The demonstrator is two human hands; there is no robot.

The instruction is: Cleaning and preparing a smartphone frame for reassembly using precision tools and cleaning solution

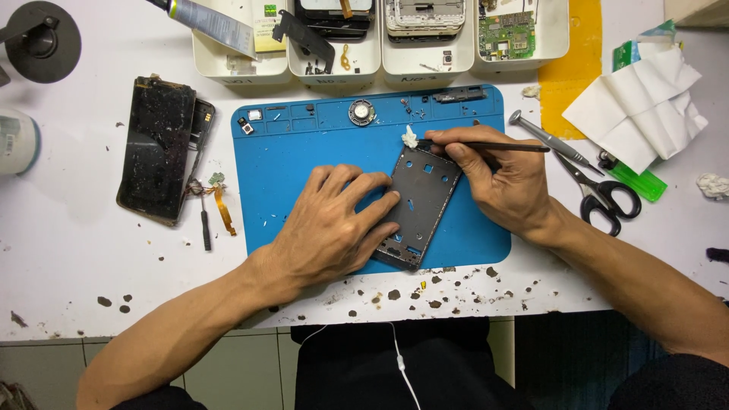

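The black rectangular plastic phone frame [420, 205] lies tilted on the blue rubber work mat [304, 163], near the mat's centre. The left hand [330, 224] presses flat on the frame's 9 o'clock edge, fingers spread. The right hand [505, 178] pinches a thin black stick tool [501, 146], whose tip carries a small white cotton wad [410, 138] at the frame's 12 o'clock corner. It looks like a cleaning step; the following stroke needs a light, steady wipe. Black-handled scissors [604, 190] lie at 3 o'clock on the white bench [68, 250].
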